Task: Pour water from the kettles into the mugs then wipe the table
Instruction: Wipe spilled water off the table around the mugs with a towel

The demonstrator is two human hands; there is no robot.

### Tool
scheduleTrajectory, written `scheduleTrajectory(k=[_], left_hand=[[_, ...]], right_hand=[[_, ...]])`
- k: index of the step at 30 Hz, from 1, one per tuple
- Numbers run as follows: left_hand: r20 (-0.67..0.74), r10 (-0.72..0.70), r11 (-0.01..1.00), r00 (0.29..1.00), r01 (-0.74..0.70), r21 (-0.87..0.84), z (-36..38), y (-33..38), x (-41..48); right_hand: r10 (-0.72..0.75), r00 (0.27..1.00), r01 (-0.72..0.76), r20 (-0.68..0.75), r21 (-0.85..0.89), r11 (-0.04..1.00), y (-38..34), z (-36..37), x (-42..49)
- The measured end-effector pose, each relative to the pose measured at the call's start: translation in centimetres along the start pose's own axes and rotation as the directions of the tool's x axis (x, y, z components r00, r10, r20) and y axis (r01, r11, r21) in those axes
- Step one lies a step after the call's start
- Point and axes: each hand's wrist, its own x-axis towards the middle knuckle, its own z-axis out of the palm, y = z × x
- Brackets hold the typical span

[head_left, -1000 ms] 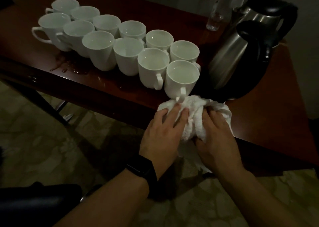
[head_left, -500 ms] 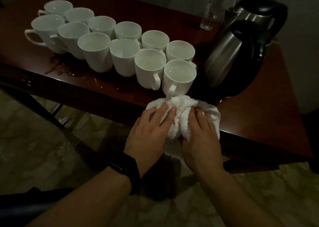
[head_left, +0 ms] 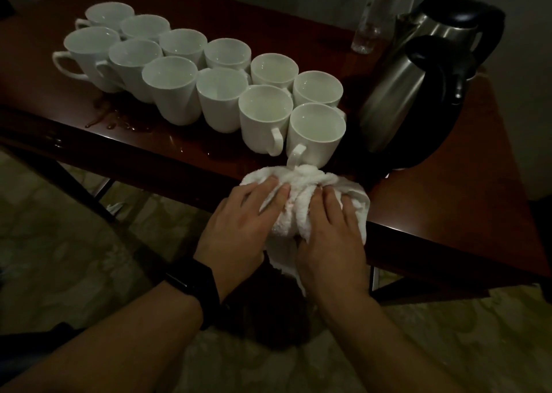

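Several white mugs (head_left: 218, 100) stand in two rows on the dark wooden table (head_left: 463, 198). Two steel kettles with black handles stand to their right, one in front (head_left: 412, 106) and one behind (head_left: 448, 19). A bunched white cloth (head_left: 298, 180) lies at the table's front edge, touching the handle of the nearest mug (head_left: 313, 141). My left hand (head_left: 239, 228) and my right hand (head_left: 331, 243) hold the cloth from either side, fingers laid over it. Part of the cloth hangs below the edge between my hands.
Spilled water (head_left: 119, 120) spreads on the table in front of the left mugs, up to the front edge. A clear bottle (head_left: 370, 25) stands at the back by the kettles. A black watch (head_left: 194, 288) is on my left wrist. Patterned floor lies below.
Both hands have slid the cloth a little to the left along the front edge, from beside the front kettle to just under the nearest mug's handle.
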Motion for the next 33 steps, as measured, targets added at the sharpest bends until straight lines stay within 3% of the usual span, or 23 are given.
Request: scheduleTrajectory(k=[6, 12, 19, 33], left_hand=[[-0.003, -0.002, 1.000, 1.000, 0.002, 0.000, -0.4, -1.3, -0.1], [-0.017, -0.001, 0.999, 1.000, 0.001, -0.036, -0.2, -2.8, -0.3], [0.008, -0.039, 0.997, 0.999, 0.040, -0.067, -0.7, -4.5, -0.1], [0.087, -0.103, 0.994, 0.991, 0.106, -0.029, -1.3, -7.3, -0.3]], right_hand=[[0.013, 0.999, -0.012, 0.031, -0.029, 1.000, -1.4, 0.2, 0.4], [0.029, 0.998, -0.026, -0.049, 0.047, 0.999, -3.4, -0.2, 0.0], [0.052, 0.999, -0.053, -0.008, -0.046, 0.998, -4.8, 0.3, 0.7], [0.026, 1.000, -0.026, -0.003, -0.070, 0.997, -7.2, 1.1, 1.6]])
